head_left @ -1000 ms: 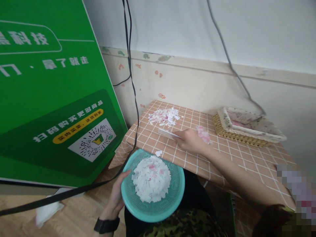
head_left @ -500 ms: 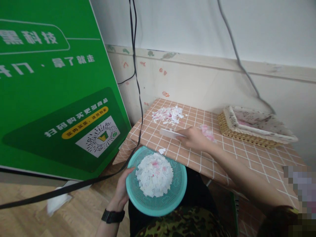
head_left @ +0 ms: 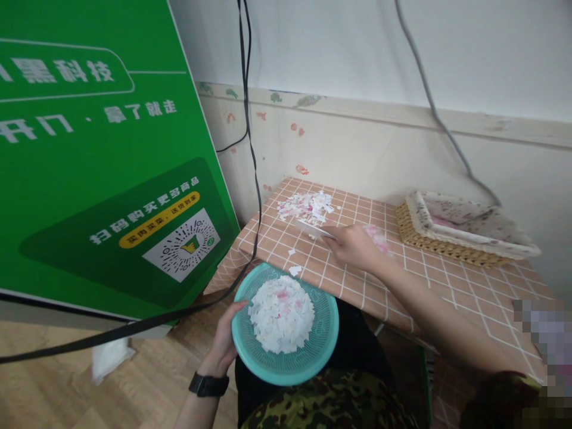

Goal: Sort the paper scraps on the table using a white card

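Observation:
My left hand (head_left: 227, 332) grips the left rim of a round turquoise plastic colander (head_left: 327, 339), held by the table's near edge. A heap of white paper scraps (head_left: 281, 319), some pinkish, lies in it. Over the table, my right hand (head_left: 353, 245) is closed on a flat white blade-like tool (head_left: 311, 229); its exact kind is unclear. The tool's tip is at the near side of a loose pile of white and pink paper scraps (head_left: 304, 205). A few single scraps (head_left: 295, 270) lie at the edge above the colander. Pink scraps (head_left: 376, 237) sit behind my right hand.
A lined wicker basket (head_left: 451, 243) stands on the checked tablecloth (head_left: 344, 277) at the right. On the left rises a large green panel (head_left: 89, 196). Black cords (head_left: 255, 179) hang in front of the table's left corner. A white bag-like item (head_left: 109, 359) lies on the floor.
My right hand has moved the white tool slightly away from me, up to the scrap pile. A small scrap now shows on the cloth where the tool was. The left hand still holds the colander.

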The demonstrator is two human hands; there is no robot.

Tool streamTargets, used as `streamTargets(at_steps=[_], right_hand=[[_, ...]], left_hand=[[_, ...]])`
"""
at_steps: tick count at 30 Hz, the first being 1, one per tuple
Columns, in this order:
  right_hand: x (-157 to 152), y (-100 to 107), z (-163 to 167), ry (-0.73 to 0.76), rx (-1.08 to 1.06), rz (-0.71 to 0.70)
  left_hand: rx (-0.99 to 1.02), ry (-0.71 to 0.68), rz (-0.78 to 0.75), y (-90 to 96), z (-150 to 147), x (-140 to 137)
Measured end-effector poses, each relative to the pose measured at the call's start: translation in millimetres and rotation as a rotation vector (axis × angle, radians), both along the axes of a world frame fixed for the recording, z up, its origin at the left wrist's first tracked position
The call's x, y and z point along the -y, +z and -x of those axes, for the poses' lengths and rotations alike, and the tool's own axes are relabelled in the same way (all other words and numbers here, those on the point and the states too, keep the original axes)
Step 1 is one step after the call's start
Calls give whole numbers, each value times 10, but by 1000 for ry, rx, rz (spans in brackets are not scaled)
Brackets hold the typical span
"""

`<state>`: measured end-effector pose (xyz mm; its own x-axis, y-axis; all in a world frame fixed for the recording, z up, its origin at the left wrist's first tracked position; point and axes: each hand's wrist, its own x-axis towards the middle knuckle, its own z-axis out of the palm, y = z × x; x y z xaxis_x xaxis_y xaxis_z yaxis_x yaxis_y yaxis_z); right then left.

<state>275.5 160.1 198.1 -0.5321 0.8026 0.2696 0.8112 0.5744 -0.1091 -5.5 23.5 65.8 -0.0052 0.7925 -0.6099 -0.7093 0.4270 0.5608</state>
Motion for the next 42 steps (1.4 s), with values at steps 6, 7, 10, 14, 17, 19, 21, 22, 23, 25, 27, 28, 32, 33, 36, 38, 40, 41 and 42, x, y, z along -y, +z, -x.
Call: streamTargets(at_steps=[6, 7, 10, 14, 17, 19, 21, 22, 23, 25, 27, 28, 32, 33, 36, 38, 40, 41, 42], right_hand=[[363, 16, -29, 66, -172, 142], [397, -4, -31, 83, -191, 179], [376, -86, -85, 32, -225, 233], [178, -174, -275, -133, -302, 176], [115, -233, -432, -231, -428, 87], [144, -307, -515, -260, -523, 106], [208, -405, -571, -261, -561, 195], [247, -451, -588, -268, -546, 237], [289, -488, -598, -287, -510, 261], [395, -515, -597, -365, -382, 235], [546, -476, -565, -474, -226, 111], [643, -441, -536, -515, -162, 39], [1106, -355, -313, -295, -109, 4], [1209, -372, -237, -117, -104, 97], [1394, -498, -13, 231, -32, 317], [1417, -598, 96, 264, 7, 364], [1398, -671, 161, 259, 48, 379], [1385, -696, 181, 260, 70, 382], [1372, -712, 195, 264, 91, 382]], left_hand=[[22, 11, -36, 14, -7, 21], [23, 12, -42, 0, -6, 21], [20, -6, -53, -72, 6, 23], [6, -25, -56, -173, 34, 44], [32, -66, -54, -209, 34, 97], [51, -93, -43, -215, 19, 169], [49, -120, 2, -210, -3, 272], [42, -136, 35, -204, -16, 330], [33, -153, 73, -194, -31, 390], [24, -186, 136, -160, -66, 500], [29, -213, 162, -109, -109, 578], [32, -220, 161, -77, -134, 602], [21, -234, 135, 67, -237, 615], [12, -241, 131, 102, -259, 608], [2, -247, 118, 189, -308, 594], [12, -246, 110, 230, -325, 597], [16, -245, 104, 259, -335, 604], [14, -245, 101, 270, -339, 606], [11, -246, 98, 279, -343, 606]])
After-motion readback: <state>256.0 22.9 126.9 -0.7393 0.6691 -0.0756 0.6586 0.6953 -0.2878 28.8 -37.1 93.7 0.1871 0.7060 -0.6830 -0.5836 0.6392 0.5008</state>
